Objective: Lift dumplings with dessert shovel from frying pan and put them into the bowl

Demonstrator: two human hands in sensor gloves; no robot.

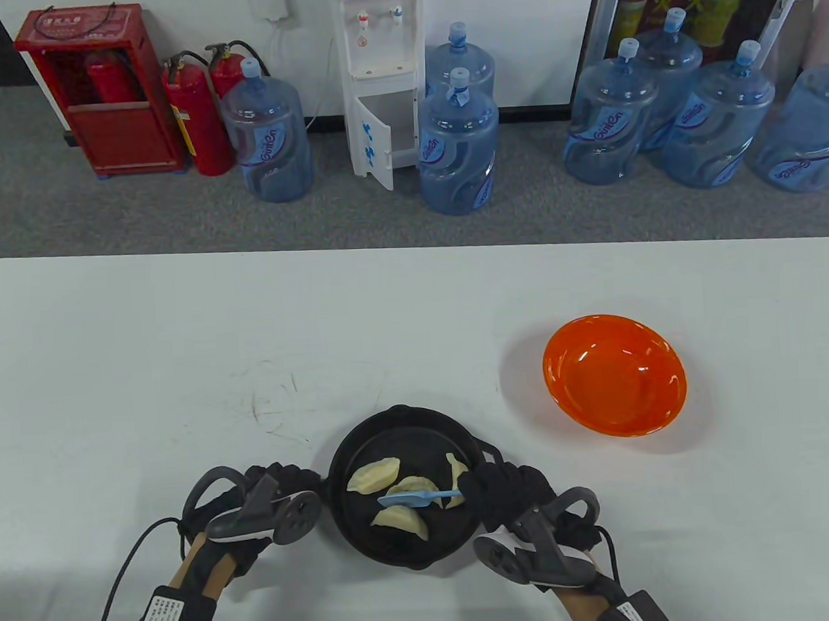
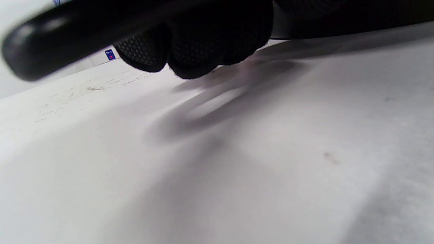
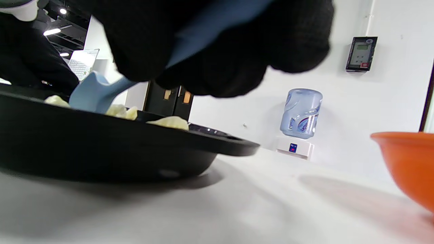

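We see the right hand [image 1: 511, 489] pinching the blue shovel [image 1: 410, 498], blade among four dumplings [image 1: 396, 492] in the black pan [image 1: 350, 536]. Left hand [image 1: 285, 487] curled at the pan's left; grip unclear. Orange bowl [image 1: 616, 376] sits right on the bench [image 1: 180, 350].

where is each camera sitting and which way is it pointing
Table view: above, looking down at the table; both hands, left hand, right hand.
Left wrist view: low, skimming the table; glove fingertips.
Right wrist view: low, facing the frying pan; fingers grip the dessert shovel.
Table and right wrist views share pan, dumplings, orange bowl.
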